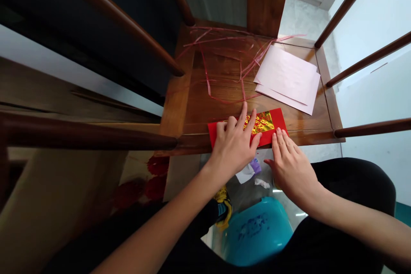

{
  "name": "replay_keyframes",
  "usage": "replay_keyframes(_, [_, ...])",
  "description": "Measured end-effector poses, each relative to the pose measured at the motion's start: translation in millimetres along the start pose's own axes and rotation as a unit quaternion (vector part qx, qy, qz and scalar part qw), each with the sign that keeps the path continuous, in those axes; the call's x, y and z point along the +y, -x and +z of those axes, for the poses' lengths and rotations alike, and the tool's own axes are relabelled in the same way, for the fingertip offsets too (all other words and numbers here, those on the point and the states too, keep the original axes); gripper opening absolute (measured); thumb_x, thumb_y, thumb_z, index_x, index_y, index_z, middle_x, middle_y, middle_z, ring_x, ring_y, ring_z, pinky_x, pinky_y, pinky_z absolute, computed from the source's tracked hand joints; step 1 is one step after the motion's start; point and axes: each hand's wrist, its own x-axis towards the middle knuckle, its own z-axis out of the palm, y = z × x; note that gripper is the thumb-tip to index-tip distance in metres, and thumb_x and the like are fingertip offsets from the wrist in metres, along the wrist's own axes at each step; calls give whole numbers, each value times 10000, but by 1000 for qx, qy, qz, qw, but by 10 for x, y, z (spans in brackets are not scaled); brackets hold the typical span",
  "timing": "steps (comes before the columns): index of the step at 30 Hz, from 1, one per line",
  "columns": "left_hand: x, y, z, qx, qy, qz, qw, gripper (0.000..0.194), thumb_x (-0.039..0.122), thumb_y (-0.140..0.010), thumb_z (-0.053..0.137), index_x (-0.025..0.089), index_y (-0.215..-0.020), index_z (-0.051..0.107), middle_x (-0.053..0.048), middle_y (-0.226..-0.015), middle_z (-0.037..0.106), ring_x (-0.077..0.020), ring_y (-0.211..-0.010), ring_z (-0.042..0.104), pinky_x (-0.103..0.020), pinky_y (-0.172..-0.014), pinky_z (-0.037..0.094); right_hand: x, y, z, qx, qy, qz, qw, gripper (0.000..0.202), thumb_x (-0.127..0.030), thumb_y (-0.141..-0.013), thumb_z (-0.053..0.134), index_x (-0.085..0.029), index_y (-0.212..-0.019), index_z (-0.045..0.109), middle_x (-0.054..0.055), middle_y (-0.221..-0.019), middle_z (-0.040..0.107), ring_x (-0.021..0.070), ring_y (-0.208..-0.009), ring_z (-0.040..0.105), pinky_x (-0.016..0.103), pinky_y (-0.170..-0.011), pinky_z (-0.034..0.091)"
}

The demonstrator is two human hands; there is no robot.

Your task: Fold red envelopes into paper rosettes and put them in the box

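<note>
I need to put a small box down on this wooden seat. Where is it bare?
Bare wood on the seat lies right of the red envelope, below the pink sheets. The middle holds pink string; both hands crowd the front edge.

Glossy wooden table [199,107] — red paper envelope [276,120] (gold foil).

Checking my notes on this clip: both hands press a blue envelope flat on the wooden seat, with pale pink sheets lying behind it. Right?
Not quite: the head view shows the envelope is red with gold print, not blue. Both the left hand and the right hand press it on the wooden seat, pale pink sheets behind.
</note>
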Motion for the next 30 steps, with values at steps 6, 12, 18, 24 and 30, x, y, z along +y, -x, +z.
replay_keyframes(6, [-56,-36,-20,-37,33,-13,999,620,416,-1066,543,351,-1669,416,-152,-1826,143,-456,-1299,548,-657,-1042,446,207,-417,-202,-22,30,31,999,228,-177,-1056,479,-122,-1181,662,226,-1078,715,361,-947,664,493,-813,531])
replay_keyframes(12, [-134,-106,-57,-29,199,-30,979,434,156,-968,661,359,-1352,661,-88,-1701,298,-395,-1531,425,-669,-1149,445,445,-653,-422,-52,-245,-14,968,136,-334,-1018,660,-223,-952,621,80,-963,705,231,-837,640,359,-752,503])
replay_keyframes(18, [-421,-199,-177,-22,355,-40,934,200,24,-865,634,195,-856,736,-85,-1491,431,-166,-1012,717,-452,-1080,597,419,-842,-332,-97,-524,-7,846,582,-643,-1112,316,-212,-953,672,58,-946,733,192,-855,669,342,-813,537])
replay_keyframes(24, [-592,-138,-366,-48,279,-30,959,295,21,-878,577,200,-720,751,-56,-1269,606,-163,-924,712,-418,-1031,615,293,-938,15,-53,-379,8,924,326,-505,-985,698,-214,-1132,671,17,-878,692,171,-723,587,302,-665,455])
replay_keyframes(30, [-314,-35,-391,59,120,14,991,309,15,-954,459,149,-907,734,-162,-1284,604,-305,-1206,634,-481,-1081,569,199,-916,79,-7,-257,5,966,252,-334,-928,748,-249,-1147,655,36,-981,714,207,-818,638,309,-701,439])
